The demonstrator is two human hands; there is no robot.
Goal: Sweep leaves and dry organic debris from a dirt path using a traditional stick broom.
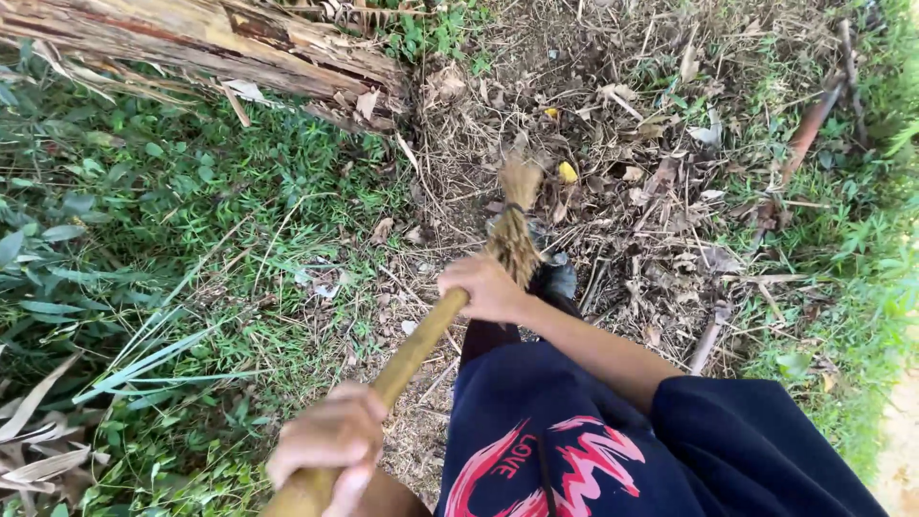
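Both my hands grip a long bamboo-coloured broom handle (414,352) that slants from the bottom left up toward the middle. My left hand (330,438) is closed around its lower end near the bottom edge. My right hand (486,287) is closed around it higher up, just below the straw brush head (517,218). The brush tip rests on bare soil among dry leaves. My dark shirt with pink print (565,440) fills the bottom right, and my dark shoe (555,280) shows behind the right hand.
A split, rotting log (206,43) lies across the top left. Green grass and long leaves (115,287) cover the left side. Dry leaves, twigs and sticks (661,182) litter the ground at upper right, with grass along the right edge.
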